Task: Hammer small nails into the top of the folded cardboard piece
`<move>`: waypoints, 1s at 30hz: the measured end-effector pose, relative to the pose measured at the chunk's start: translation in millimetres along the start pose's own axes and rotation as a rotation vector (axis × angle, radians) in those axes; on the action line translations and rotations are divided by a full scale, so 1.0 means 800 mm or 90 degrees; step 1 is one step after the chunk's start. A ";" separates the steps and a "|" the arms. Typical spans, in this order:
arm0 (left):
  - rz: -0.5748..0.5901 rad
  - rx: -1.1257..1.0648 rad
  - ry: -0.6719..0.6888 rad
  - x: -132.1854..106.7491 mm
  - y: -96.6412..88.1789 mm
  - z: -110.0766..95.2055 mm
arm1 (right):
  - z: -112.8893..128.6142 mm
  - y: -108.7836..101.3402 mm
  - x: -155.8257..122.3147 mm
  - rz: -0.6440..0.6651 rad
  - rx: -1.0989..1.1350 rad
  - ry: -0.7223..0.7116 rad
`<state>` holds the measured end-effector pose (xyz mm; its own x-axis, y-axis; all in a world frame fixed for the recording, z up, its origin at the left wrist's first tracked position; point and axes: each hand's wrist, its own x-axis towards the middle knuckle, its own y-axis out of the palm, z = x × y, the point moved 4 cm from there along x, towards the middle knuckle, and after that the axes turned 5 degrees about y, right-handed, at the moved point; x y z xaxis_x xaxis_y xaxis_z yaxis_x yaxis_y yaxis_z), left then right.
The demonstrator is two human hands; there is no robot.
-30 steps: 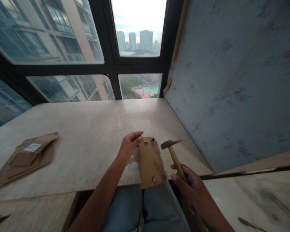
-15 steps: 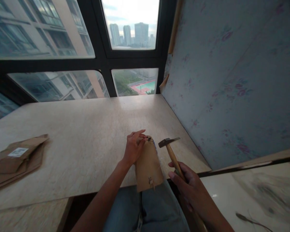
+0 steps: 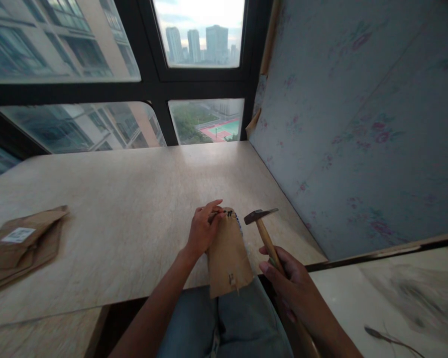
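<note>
My left hand (image 3: pixel 202 229) pinches the top edge of a brown cardboard piece (image 3: pixel 227 256) that lies over the near edge of the tabletop (image 3: pixel 134 199) and hangs toward my lap. A small dark nail or staple shows at its top by my fingertips. My right hand (image 3: pixel 289 286) is wrapped round the wooden handle of a small hammer (image 3: pixel 263 226). The hammer's metal head is raised just right of the cardboard's top, not touching it.
A stack of folded brown cardboard with a white label (image 3: pixel 18 243) lies at the table's left. A floral-patterned panel (image 3: pixel 358 124) walls the right side. Windows (image 3: pixel 201 35) stand behind the table. A pale surface (image 3: pixel 395 298) sits low right.
My left hand has shifted from the cardboard's upper left corner onto its top edge, fingers pinching there. The hammer stays raised at about the same place. The view has tilted slightly.
</note>
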<state>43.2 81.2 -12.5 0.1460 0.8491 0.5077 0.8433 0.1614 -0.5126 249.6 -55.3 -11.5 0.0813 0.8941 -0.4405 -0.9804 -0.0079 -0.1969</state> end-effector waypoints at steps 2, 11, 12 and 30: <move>-0.003 0.004 0.013 0.000 -0.001 -0.001 | 0.002 0.001 -0.001 0.008 -0.001 0.002; -0.006 0.009 0.043 -0.001 -0.001 -0.006 | 0.010 0.006 -0.006 0.001 0.001 0.010; -0.006 0.006 0.043 -0.001 -0.001 -0.006 | 0.011 0.006 -0.006 -0.002 0.005 0.013; 0.038 -0.033 0.013 -0.004 0.004 0.005 | 0.096 0.001 0.005 0.113 -0.029 -0.143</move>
<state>43.3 81.2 -18.5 0.2065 0.8457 0.4921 0.8588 0.0844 -0.5054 235.2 -17.4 53.9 -0.1378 0.9538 -0.2671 -0.9663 -0.1886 -0.1750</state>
